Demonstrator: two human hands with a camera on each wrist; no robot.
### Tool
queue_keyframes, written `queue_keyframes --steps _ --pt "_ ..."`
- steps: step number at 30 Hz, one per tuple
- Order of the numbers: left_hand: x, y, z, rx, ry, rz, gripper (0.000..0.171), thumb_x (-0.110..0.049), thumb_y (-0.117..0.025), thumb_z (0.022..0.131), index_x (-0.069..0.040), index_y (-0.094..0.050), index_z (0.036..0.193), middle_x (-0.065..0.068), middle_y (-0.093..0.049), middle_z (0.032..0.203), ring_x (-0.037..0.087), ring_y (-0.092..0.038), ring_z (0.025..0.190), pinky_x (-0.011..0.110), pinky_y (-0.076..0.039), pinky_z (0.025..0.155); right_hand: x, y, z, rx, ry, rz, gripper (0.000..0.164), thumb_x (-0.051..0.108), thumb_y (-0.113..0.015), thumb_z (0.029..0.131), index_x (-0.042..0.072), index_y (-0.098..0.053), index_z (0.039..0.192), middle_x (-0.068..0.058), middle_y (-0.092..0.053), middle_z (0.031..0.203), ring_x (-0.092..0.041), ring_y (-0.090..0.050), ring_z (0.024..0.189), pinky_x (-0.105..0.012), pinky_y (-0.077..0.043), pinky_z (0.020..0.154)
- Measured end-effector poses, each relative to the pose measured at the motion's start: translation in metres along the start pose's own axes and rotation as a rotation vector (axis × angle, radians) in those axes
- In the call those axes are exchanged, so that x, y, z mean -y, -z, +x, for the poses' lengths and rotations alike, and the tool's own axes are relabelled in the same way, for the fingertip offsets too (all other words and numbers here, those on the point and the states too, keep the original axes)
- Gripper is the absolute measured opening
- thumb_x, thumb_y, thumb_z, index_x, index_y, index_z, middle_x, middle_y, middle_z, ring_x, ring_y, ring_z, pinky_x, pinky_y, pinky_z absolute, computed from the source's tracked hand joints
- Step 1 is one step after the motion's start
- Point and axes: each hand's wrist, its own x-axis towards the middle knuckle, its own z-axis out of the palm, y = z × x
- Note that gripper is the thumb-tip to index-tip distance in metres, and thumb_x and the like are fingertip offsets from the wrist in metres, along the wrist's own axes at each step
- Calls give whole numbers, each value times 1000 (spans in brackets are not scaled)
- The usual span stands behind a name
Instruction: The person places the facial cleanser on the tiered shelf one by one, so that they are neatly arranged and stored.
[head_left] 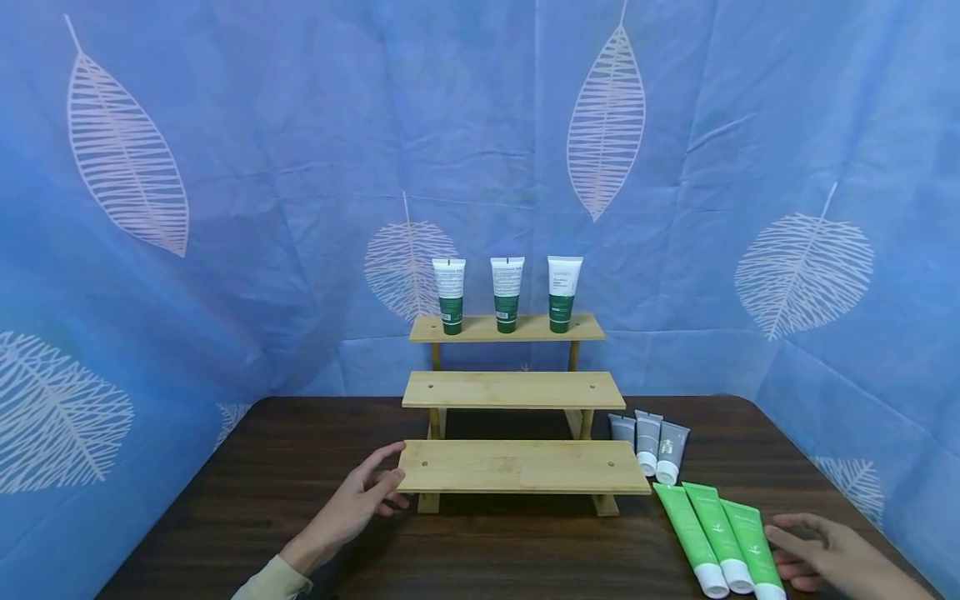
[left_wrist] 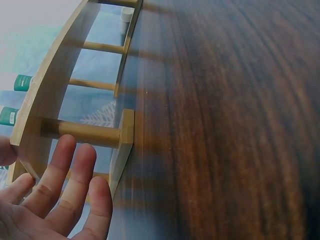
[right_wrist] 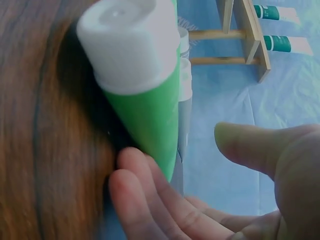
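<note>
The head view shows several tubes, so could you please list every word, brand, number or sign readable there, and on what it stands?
No wording can be read with certainty.
White-and-green tubes on the top shelf: printed lines, too small to read.
Green tubes on the table: pale lettering, too small; a leaf-like sign shows on two.
Grey tubes: pale marks, too blurred.

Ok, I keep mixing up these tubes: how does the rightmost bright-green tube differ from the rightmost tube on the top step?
The bright-green tube lies on the table; the shelved tube stands upright on the top step. The bright-green tube has a white cap, while the shelved tube is white above and dark green below. The right hand is beside the bright-green tube; neither hand is at the shelved tube. Both carry printing.
</note>
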Motion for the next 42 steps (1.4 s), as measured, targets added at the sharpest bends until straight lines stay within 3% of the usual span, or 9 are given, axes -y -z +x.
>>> queue_keyframes --steps 5,9,15,18,22,28,35,42 --pt "0 0 0 -5 -2 1 65 -41 -55 106 -11 -33 159 14 -69 118 24 -70 93 37 -55 80 -2 -1 3 12 -14 33 91 42 -57 105 -27 -11 144 -11 -73 96 -27 -73 87 -40 -59 79" --pt "-1 0 0 -2 -8 1 64 -41 -55 106 -11 -33 159 15 -69 118 25 -70 93 38 -55 80 -2 -1 1 39 15 -19 90 43 -55 105 -26 -11 145 -13 -72 104 -28 -71 92 -43 -58 81" --pt "-1 0 -1 -1 -7 4 65 -40 -55 106 -11 -32 159 15 -69 119 24 -70 93 37 -55 80 -3 -3 4 86 100 -115 83 40 -57 105 -21 -20 146 -17 -68 114 -32 -68 98 -50 -56 82" --pt "0 0 -1 -5 -3 3 65 -41 -55 106 -11 -32 159 15 -69 120 24 -70 93 37 -55 80 -4 -5 6 98 135 -146 76 37 -59 104 -16 -27 147 -28 -61 121 -34 -65 102 -51 -55 81" --pt "-1 0 -1 -3 -9 0 65 -41 -55 106 -12 -33 159 15 -68 121 25 -70 93 38 -55 80 -3 -7 7 77 136 -184 73 39 -61 103 -12 -33 147 -34 -57 125 -37 -64 104 -51 -55 80" --pt "-2 -1 -1 0 -6 -8 65 -41 -55 106 -12 -32 159 15 -68 121 25 -70 94 38 -55 80 -3 -7 7 43 99 -184 82 42 -63 101 -17 -27 146 -24 -63 115 -34 -65 99 -50 -56 79" --pt "-2 -1 -1 -1 3 -11 65 -42 -55 106 -12 -32 159 15 -68 119 25 -70 94 37 -55 80 3 -4 3 -2 85 -196 85 43 -63 101 -20 -26 144 -34 -57 120 -37 -63 102 -49 -56 79" --pt "-2 -1 1 -3 10 -7 65 -42 -55 106 -12 -33 159 15 -68 118 24 -70 93 37 -55 80 23 -3 -2 -94 106 -185 93 46 -66 99 -19 -21 147 -42 -51 126 -40 -63 105 -46 -59 78"
